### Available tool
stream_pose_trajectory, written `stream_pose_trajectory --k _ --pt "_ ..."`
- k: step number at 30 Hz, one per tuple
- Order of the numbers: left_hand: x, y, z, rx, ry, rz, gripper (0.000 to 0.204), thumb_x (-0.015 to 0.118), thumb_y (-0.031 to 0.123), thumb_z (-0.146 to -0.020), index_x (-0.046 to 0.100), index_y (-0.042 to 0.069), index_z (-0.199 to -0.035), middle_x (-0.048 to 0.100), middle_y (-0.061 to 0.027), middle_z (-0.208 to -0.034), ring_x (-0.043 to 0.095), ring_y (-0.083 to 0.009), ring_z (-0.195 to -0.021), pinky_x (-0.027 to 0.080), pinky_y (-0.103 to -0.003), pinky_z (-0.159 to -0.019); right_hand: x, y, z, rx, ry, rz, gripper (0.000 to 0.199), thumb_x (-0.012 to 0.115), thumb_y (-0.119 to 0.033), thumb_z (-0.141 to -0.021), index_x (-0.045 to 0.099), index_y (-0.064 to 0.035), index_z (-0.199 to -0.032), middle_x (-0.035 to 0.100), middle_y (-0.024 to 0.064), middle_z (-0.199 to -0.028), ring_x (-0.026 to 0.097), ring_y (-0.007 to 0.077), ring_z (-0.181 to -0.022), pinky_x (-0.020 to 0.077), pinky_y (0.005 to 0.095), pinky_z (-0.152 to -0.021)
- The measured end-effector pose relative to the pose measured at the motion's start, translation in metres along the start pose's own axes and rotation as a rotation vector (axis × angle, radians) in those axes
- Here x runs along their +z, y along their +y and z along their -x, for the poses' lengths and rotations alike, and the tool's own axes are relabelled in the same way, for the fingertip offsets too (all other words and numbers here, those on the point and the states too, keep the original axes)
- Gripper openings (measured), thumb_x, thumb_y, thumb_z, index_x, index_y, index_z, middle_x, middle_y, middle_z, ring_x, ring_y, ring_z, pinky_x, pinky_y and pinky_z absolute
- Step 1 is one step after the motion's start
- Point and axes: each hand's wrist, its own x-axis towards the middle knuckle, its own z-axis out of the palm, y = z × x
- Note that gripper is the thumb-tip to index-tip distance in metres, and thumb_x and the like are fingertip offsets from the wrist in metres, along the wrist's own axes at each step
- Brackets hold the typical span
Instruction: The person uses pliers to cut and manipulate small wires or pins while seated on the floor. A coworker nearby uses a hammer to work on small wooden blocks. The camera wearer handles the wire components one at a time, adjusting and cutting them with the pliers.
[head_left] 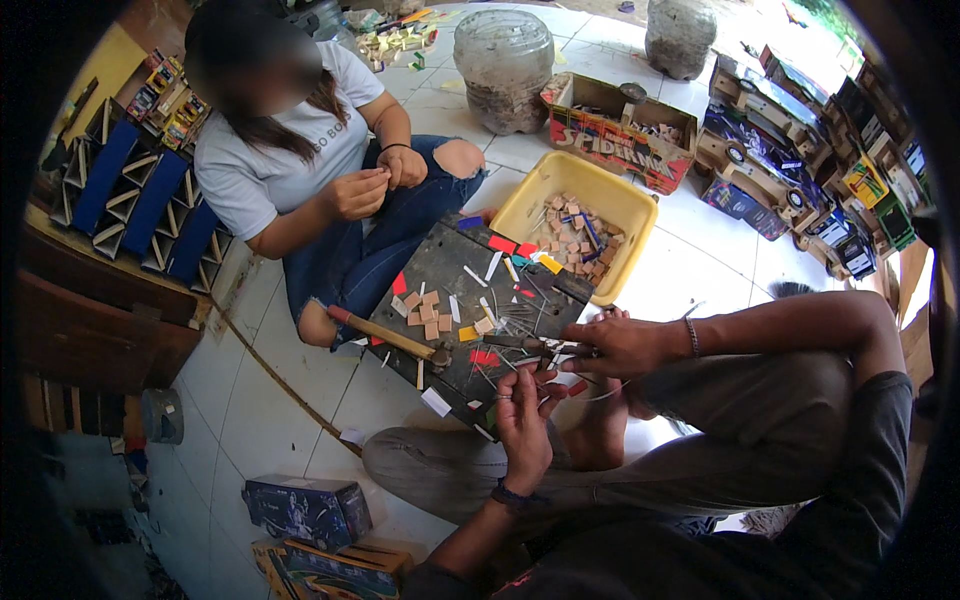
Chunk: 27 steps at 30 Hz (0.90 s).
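Note:
My right hand [625, 345] is closed around a dark metal hand tool [512, 342] that looks like pliers or snips, over the near right corner of a low dark work board [440, 265]. Just below it, my left hand [525, 415] is closed, fingertips pinched on something thin; its kind is too small to tell. Thin wires or strips lie about both hands. On the board rest a wooden-handled hammer [390, 332], small wooden blocks [428, 318], and red, white and yellow scraps. Across from me a person's hands [375, 185] meet, fingertips together.
Behind the board stands a yellow basin [648, 215] holding wooden blocks. Farther back are a printed box [625, 140] and a cloudy plastic container [503, 75]. Toy trucks [770, 150] line the right; blue-panelled wooden pieces [150, 195] sit left. A boxy dark toy [307, 510] stands near left.

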Motion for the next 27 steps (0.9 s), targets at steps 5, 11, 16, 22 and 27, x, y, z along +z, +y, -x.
stream_pose_trajectory --k 5,11,16,22,27 --pt "-0.002 -0.007 -0.004 -0.046 0.06 -0.031 0.026 0.049 0.029 -0.1 0.05 0.006 -0.114 0.062 -0.0099 -0.102 0.063 -0.0167 -0.084 0.055 -0.032 -0.077 0.008 0.005 0.002 -0.008 -0.089 -0.088 0.055 0.054 -0.041 -0.093 0.045 -0.0101 -0.136 0.066 0.0165 -0.099 0.061 0.033 -0.096 0.0419 0.0427 -0.089" --pt "-0.005 -0.01 -0.005 -0.081 0.077 -0.03 0.026 0.053 0.029 -0.099 0.05 0.006 -0.111 0.062 -0.0099 -0.1 0.063 -0.0167 -0.082 0.055 -0.032 -0.074 0.019 0.006 0.0 0.042 -0.077 -0.049 0.05 0.053 -0.043 -0.093 0.051 -0.0077 -0.129 0.067 0.017 -0.103 0.062 0.0328 -0.1 0.0413 0.0412 -0.094" --pt "-0.004 -0.008 -0.006 -0.092 0.07 -0.049 0.025 0.053 0.03 -0.099 0.049 0.007 -0.109 0.061 -0.0081 -0.096 0.063 -0.0162 -0.079 0.055 -0.031 -0.072 0.025 0.009 -0.004 0.07 -0.069 -0.047 0.049 0.053 -0.043 -0.092 0.054 -0.0075 -0.125 0.067 0.0169 -0.102 0.062 0.0328 -0.1 0.0413 0.0415 -0.094" --pt "-0.003 -0.004 -0.006 -0.102 0.049 -0.053 0.023 0.052 0.03 -0.099 0.048 0.009 -0.107 0.06 -0.0074 -0.095 0.062 -0.0149 -0.076 0.055 -0.03 -0.07 0.027 0.012 -0.006 0.108 -0.085 -0.002 0.047 0.053 -0.044 -0.092 0.056 -0.0072 -0.122 0.067 0.0169 -0.101 0.062 0.0327 -0.1 0.0413 0.0418 -0.094" --pt "-0.004 -0.005 -0.006 -0.109 0.052 -0.071 0.023 0.052 0.03 -0.099 0.048 0.009 -0.106 0.06 -0.0074 -0.095 0.062 -0.0148 -0.076 0.055 -0.03 -0.069 0.03 0.011 -0.008 0.164 -0.092 0.076 0.046 0.053 -0.044 -0.092 0.058 -0.007 -0.118 0.067 0.0168 -0.1 0.062 0.0326 -0.1 0.0414 0.0421 -0.094"
